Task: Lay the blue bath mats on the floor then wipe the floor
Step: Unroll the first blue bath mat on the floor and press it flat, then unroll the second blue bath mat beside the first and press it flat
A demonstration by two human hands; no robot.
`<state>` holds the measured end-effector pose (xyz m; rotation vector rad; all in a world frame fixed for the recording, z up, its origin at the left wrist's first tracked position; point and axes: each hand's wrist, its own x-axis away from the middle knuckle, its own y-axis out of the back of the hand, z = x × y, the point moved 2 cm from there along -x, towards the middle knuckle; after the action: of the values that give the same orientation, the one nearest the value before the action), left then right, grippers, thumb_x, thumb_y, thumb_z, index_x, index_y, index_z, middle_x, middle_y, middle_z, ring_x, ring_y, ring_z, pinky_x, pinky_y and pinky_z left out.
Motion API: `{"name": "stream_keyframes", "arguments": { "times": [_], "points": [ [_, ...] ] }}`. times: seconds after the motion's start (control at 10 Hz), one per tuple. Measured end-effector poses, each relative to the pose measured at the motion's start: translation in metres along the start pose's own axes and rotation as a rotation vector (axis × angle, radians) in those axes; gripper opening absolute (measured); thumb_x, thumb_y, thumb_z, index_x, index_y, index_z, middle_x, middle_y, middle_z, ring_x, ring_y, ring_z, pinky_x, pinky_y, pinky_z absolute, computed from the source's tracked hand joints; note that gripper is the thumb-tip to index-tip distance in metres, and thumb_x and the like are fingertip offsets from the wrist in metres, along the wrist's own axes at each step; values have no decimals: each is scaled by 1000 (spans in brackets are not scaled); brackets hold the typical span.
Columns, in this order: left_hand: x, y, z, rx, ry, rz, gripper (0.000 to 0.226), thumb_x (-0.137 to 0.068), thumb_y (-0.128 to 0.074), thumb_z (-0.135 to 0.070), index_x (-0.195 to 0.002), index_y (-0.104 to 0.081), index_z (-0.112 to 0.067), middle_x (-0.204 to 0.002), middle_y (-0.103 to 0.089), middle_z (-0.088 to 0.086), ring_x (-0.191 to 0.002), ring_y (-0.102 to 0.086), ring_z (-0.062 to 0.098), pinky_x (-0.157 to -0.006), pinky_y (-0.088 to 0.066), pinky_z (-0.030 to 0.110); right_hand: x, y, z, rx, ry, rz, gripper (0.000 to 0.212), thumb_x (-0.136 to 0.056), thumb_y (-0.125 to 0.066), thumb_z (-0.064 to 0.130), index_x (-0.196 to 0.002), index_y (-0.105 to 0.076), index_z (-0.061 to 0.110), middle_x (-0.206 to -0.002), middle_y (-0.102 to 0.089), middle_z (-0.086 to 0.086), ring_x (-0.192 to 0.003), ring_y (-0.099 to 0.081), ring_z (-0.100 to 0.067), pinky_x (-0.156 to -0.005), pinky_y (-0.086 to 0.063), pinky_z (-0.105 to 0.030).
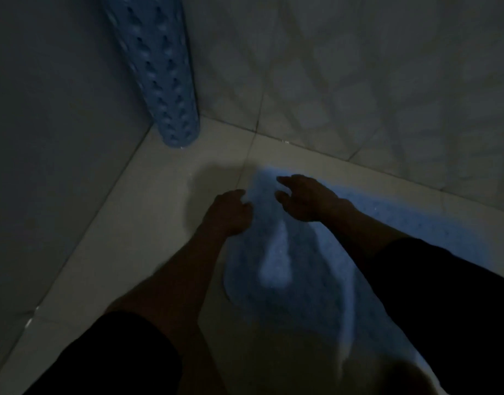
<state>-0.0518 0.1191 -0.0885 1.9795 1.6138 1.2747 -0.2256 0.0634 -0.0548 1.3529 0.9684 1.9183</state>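
Now, flat mat: the bumpy blue rubber bath mat lies on the pale tiled floor, by the far wall. It runs long from the near right to the far left, and its far end points at the corner.
Rolled mat: a second blue rubber mat with holes stands rolled up in the corner, leaning on the wall. It is well apart from both hands, up and to the left.
Left hand: it is at the mat's left edge. The fingers curl at the edge, but the picture is too dark to tell if they pinch it.
Right hand: it is over the mat's far end, fingers loose and spread, holding nothing that I can see.
Nearer hand: the left hand is closer to the rolled mat, I think.
Writing: none can be read.
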Motion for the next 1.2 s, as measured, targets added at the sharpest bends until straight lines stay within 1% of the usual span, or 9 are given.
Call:
{"name": "stream_keyframes", "arguments": {
  "times": [0.2,0.4,0.6,0.7,0.8,0.9,1.0,1.1,1.2],
  "points": [
    [-3,67,26,96,93,-150,65,-100,-54,-35,-155,-29,-11,-156,-38,14,-143,-35,31,-117,-26,33,-30,88,61,90,163,-136,61,-102,-43,40,-154,-28,12,-149,-46,-17,-139,-39,-31,-112,-35,-39],
    [-20,149,27,215,77,-588,54,-89,-65,-21,-136,-49,0,-125,-63,26,-115,-60,42,-95,-47,40,-84,160,118,69,247,-167,72,-99,-51,42,-157,-19,12,-157,-34,-13,-143,-33,-30,-111,-33,-32],
    [-63,220,29,383,86,-702,74,-90,-70,-19,-149,-28,-2,-143,-51,15,-128,-52,29,-93,-37,23,-151,174,173,-159,273,-156,93,-89,-70,36,-155,-12,5,-157,-31,-16,-140,-38,-32,-110,-35,-32],
    [-84,246,27,404,-42,-741,76,-81,-78,-37,-141,-40,-14,-133,-55,-4,-118,-57,16,-99,-46,31,-180,170,189,-271,318,-169,109,-77,-83,26,-154,-10,4,-156,-32,-15,-140,-39,-33,-110,-35,-31],
    [-104,257,33,400,-218,-756,24,-91,-69,-19,-113,-64,-11,-113,-69,6,-104,-67,20,-95,-56,48,-201,162,193,-384,323,-159,117,-66,-90,18,-154,-14,4,-154,-35,-14,-140,-40,-31,-114,-36,-36],
    [-102,258,30,470,-232,-697,30,-84,-73,-19,-106,-56,-30,-106,-65,-8,-96,-64,5,-92,-58,40,-208,159,192,-491,344,-168,104,-70,-87,16,-149,-20,3,-150,-38,-15,-138,-41,-32,-112,-38,-40],
    [-103,252,31,581,-200,-624,51,-91,-67,5,-105,-44,-39,-96,-59,-27,-82,-62,-14,-84,-56,19,-204,158,195,-523,374,-219,98,-73,-86,20,-146,-24,3,-148,-40,-14,-136,-42,-30,-110,-39,-35],
    [-98,250,32,600,-174,-627,49,-97,-52,12,-134,-40,-18,-99,-55,-18,-69,-62,-20,-68,-51,5,-202,154,195,-517,401,-257,113,-61,-82,54,-149,-31,3,-147,-46,-10,-133,-47,-25,-110,-43,-38],
    [-81,250,25,655,-175,-572,86,-73,-84,-13,-142,-32,-15,-123,-55,1,-102,-60,8,-94,-55,33,-183,163,194,-495,435,-295,77,-87,-75,23,-148,-35,-2,-142,-49,-10,-116,-58,-5,-90,-51,-14]
  ]
}}
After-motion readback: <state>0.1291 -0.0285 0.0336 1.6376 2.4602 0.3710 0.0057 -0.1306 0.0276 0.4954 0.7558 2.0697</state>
